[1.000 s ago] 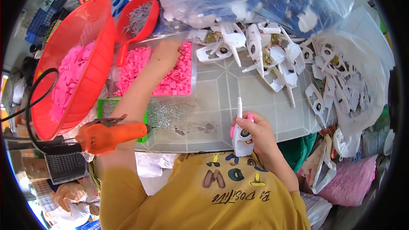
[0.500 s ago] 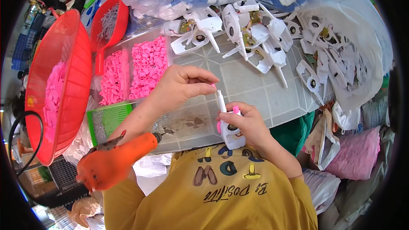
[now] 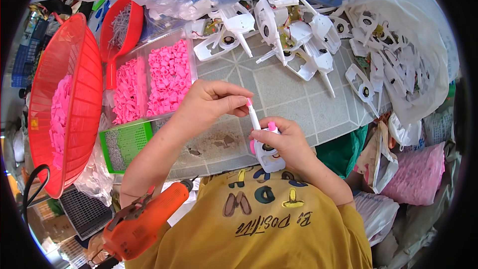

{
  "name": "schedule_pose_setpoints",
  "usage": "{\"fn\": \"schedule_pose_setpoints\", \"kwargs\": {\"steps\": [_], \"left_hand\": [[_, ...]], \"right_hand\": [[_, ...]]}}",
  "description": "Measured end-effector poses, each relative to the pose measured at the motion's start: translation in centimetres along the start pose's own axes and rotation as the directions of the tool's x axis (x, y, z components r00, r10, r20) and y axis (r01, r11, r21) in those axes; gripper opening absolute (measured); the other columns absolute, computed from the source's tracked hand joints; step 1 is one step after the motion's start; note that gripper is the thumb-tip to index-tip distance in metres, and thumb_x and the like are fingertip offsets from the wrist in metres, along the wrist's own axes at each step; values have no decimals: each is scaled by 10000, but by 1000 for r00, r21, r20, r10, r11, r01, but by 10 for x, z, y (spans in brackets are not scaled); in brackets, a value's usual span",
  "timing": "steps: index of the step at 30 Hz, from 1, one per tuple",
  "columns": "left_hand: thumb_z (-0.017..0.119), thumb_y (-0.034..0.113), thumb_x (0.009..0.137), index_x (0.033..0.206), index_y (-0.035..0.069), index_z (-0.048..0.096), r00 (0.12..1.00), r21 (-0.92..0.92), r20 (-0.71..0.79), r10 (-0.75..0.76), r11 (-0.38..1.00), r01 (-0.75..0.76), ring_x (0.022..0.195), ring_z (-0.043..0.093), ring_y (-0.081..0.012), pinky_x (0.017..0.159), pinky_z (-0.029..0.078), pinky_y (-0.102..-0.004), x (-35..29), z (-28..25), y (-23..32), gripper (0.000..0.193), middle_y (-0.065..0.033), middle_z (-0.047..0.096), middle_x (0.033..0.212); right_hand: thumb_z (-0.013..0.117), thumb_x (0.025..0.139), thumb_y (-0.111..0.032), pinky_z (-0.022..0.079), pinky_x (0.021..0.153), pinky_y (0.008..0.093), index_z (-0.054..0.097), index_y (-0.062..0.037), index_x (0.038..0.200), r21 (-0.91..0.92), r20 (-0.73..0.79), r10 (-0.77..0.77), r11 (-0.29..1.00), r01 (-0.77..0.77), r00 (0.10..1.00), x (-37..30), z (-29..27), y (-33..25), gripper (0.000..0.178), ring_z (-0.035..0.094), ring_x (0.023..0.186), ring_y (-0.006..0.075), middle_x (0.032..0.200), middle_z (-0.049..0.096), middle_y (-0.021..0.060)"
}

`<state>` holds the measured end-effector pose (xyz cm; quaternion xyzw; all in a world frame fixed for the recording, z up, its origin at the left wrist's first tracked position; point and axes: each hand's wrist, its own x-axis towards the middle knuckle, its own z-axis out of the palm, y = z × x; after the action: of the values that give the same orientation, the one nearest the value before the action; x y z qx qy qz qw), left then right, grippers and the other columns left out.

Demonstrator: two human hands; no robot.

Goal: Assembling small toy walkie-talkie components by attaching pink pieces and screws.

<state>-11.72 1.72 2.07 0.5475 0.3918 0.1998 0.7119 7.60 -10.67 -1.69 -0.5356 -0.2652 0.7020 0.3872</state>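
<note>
My left hand (image 3: pixel 211 100) pinches a small pink plastic piece (image 3: pixel 249 102) between thumb and fingertips. That piece sits at the end of the white stem (image 3: pixel 254 118) of a plastic toy housing (image 3: pixel 270 162). My right hand (image 3: pixel 285 142) is closed around the housing, thumb across its front, and holds it with the stem pointing up and away from me. Pink parts show on the housing's top and left side. Below my left forearm, an orange electric screwdriver (image 3: pixel 144 219) hangs over my lap, its bit pointing up to the right.
Clear trays of pink caps (image 3: pixel 169 77) and pink strips (image 3: pixel 128 92) stand left, beside a green tray (image 3: pixel 127 144) of screws. A red basket (image 3: pixel 82 119) and red scoop (image 3: pixel 122 32) are farther left. White housings (image 3: pixel 298 35) lie at the back; a white bag (image 3: pixel 423 84) holds more.
My left hand has brought the pink piece onto the stem's tip. The screwdriver has swung downward, away from the table edge. The whole view has shifted slightly.
</note>
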Motion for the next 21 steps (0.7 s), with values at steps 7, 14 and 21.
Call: {"fn": "schedule_pose_setpoints", "kwargs": {"steps": [7, 14, 21], "left_hand": [[664, 32, 934, 1085, -29, 732, 997, 64, 38, 68, 995, -71, 859, 719, -159, 775, 598, -281, -4, -5, -4, 177, -100, 734, 943], [662, 14, 929, 1065, -37, 733, 969, 122, 62, 239, 962, -245, 851, 720, -166, 773, 596, -279, -7, -1, -4, 162, -105, 733, 942], [647, 19, 943, 1071, -41, 724, 992, 32, 14, 127, 991, -127, 877, 716, -164, 776, 598, -281, -10, 1, -9, 161, -106, 718, 982]], "right_hand": [[762, 864, -244, 401, 540, 225, 726, -43, 1028, -98, 13, -11, 995, 13, 1000, -4, 2, -6, 261, 545, 661, 47, 782, 647, -28], [764, 870, -235, 403, 540, 225, 727, -35, 1024, -75, -25, 9, 997, -11, 1000, -9, 8, -16, 255, 536, 642, 45, 766, 638, -26], [767, 868, -233, 400, 533, 221, 724, -27, 1026, -136, -34, -2, 991, -3, 999, -12, 9, -19, 263, 533, 638, 45, 759, 633, -23]]}}
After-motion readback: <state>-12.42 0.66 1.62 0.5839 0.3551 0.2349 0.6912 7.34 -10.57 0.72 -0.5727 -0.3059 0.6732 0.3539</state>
